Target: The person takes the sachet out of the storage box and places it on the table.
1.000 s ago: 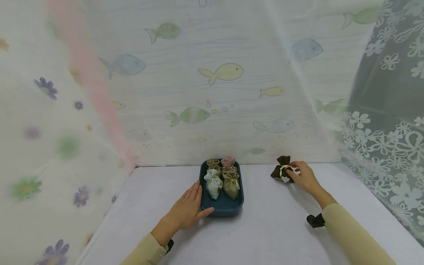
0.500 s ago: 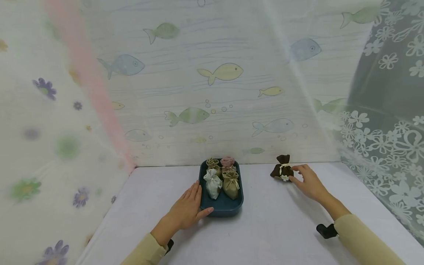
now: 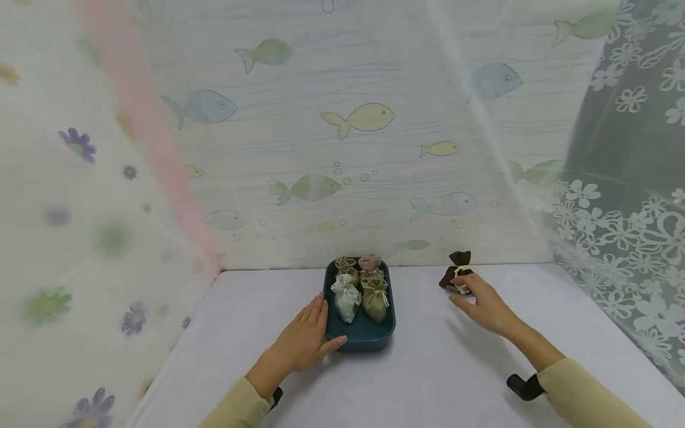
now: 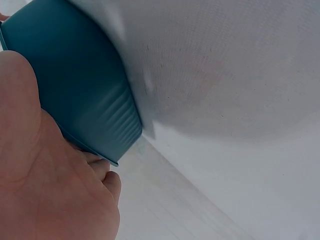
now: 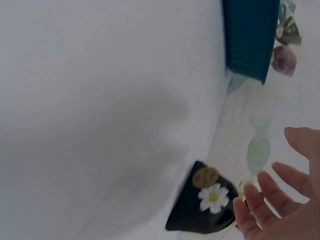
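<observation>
A dark brown drawstring pouch [image 3: 448,278] with a pale ribbon stands at the back right of the table. In the right wrist view a white flower and a tan round patch show on the pouch [image 5: 187,212]. My right hand [image 3: 486,306] is right at its front side, fingers spread and thumb apart; whether the fingertips touch it I cannot tell. My left hand [image 3: 301,339] lies with straight fingers along the left wall of a dark teal tray [image 3: 364,340], thumb at its front edge. Inside stand several pouches: a whitish one [image 3: 346,303], olive ones [image 3: 376,303] and a pink one [image 3: 370,261].
A white cloth covers the table [image 3: 423,368]. Behind it hangs a pale curtain [image 3: 369,196] with printed fish, close to the tray and the brown pouch. Sheer flowered curtains [image 3: 631,267] hang at the right and left sides.
My right hand first touched the brown pouch's right side, drew back slightly to the right, then moved left across its front. The pouch and left hand stay about where they were.
</observation>
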### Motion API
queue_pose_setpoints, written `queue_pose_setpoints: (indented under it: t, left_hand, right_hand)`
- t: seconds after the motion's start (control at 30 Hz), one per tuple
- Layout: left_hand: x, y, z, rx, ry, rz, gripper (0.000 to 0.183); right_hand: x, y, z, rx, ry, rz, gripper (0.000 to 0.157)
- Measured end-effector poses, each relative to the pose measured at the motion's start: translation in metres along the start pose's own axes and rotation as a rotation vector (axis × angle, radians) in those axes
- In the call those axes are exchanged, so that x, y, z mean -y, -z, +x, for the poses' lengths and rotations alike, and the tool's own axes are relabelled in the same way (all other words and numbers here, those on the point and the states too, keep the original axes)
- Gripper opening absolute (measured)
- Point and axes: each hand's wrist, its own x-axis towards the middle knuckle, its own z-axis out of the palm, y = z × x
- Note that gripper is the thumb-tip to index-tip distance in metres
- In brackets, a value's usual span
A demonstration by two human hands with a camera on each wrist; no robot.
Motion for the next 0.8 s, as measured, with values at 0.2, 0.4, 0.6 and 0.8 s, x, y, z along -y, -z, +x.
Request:
queue_pose_setpoints:
  t: [0.2, 0.4, 0.6, 0.8]
  left_hand:
    - [-0.005, 0.008, -0.003, -0.007, -0.010, -0.023, 0.103]
    - [-0.008, 0.011, -0.005, -0.009, -0.011, -0.035, 0.102]
    - [-0.006, 0.007, -0.003, 0.004, 0.002, -0.013, 0.102]
    - [-0.003, 0.003, -0.002, 0.013, 0.012, 0.004, 0.103]
  right_hand:
    - [0.019, -0.012, 0.005, 0.013, 0.029, 0.014, 0.036]
    - [0.035, -0.023, 0.008, 0.037, 0.035, 0.029, 0.036]
    - [0.046, -0.038, 0.017, 0.056, 0.049, 0.069, 0.038]
    - [0.057, -0.052, 0.030, 0.065, 0.072, 0.110, 0.037]
